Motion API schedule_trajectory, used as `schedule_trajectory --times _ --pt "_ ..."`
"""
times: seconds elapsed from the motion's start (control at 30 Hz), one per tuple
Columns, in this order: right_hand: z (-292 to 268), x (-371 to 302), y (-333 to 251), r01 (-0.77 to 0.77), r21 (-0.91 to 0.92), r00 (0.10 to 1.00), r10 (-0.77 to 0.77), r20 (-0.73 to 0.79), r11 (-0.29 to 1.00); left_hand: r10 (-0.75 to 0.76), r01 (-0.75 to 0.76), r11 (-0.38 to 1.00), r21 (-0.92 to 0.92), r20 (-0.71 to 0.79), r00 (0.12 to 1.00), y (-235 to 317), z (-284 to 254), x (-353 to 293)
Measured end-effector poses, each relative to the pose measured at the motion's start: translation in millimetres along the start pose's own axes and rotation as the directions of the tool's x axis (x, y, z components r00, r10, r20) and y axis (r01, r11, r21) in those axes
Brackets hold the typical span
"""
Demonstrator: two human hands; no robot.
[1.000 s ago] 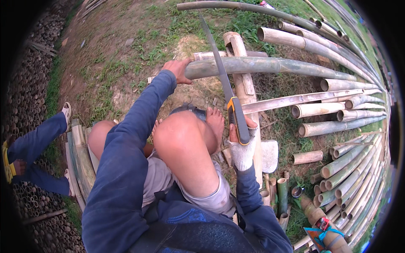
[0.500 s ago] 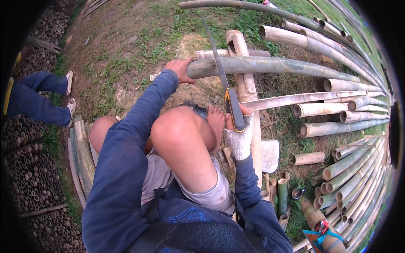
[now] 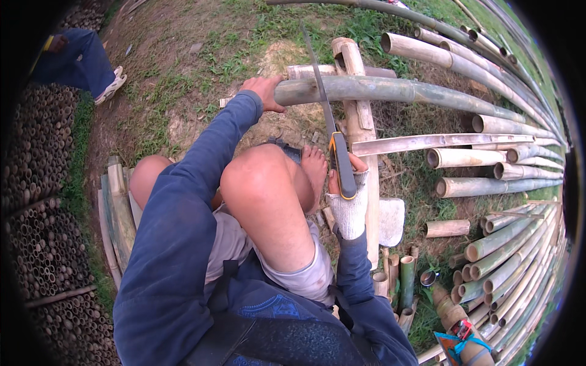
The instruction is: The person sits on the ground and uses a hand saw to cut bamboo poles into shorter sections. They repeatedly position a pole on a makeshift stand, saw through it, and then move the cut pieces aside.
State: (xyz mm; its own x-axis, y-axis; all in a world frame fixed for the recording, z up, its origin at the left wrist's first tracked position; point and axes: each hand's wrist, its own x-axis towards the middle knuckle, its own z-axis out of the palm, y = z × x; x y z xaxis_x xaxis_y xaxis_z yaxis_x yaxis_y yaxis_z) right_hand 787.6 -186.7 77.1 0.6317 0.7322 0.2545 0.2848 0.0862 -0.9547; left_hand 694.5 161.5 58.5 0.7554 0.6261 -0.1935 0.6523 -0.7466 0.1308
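A handsaw (image 3: pixel 342 166) with a black and yellow handle is in my right hand (image 3: pixel 353 201), which wears a white knit glove with bare fingertips. Its long blade lies across a greenish bamboo pole (image 3: pixel 381 89), a little in from the pole's left end. My bare left hand (image 3: pixel 264 93) grips that end, fingers above and thumb below. The pole rests on a bamboo support (image 3: pixel 354 110) beyond my bare foot. Whether the blade has cut into the pole is too small to tell.
Long bamboo poles (image 3: pixel 421 52) fan out on the right, more stacked below them (image 3: pixel 488 247). A split bamboo strip (image 3: pixel 421 143) touches the support. Nearby are a pale block (image 3: pixel 390 222) and a short bamboo piece (image 3: pixel 447 229). Bundled bamboo (image 3: pixel 46 262) and another person's leg (image 3: pixel 79 64) appear left.
The saw has drawn back slightly toward me across the pole. My left hand keeps its hold on the pole's end. The other person has shifted farther away at the left.
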Motion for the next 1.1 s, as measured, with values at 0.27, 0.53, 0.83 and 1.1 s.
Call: schedule_trajectory --times 0.27,0.53,0.83,1.1 --pt "-37 -48 -12 -0.175 -0.095 0.981 0.182 0.064 0.98 0.002 -0.002 1.0 -0.019 0.003 1.0 -6 6 5" --pt "-20 -12 -14 -0.065 -0.086 0.995 0.071 0.07 0.994 -0.023 0.023 1.0 -0.01 -0.016 1.0 -4 8 5" --pt "-8 -13 28 -0.049 -0.024 0.999 0.049 0.015 0.999 0.022 -0.022 0.999 -0.041 -0.019 1.0 -8 4 10" --pt "-17 -18 -15 -0.042 -0.093 0.999 0.045 0.022 0.995 -0.042 0.043 0.998 -0.049 0.015 0.999 -7 4 11"
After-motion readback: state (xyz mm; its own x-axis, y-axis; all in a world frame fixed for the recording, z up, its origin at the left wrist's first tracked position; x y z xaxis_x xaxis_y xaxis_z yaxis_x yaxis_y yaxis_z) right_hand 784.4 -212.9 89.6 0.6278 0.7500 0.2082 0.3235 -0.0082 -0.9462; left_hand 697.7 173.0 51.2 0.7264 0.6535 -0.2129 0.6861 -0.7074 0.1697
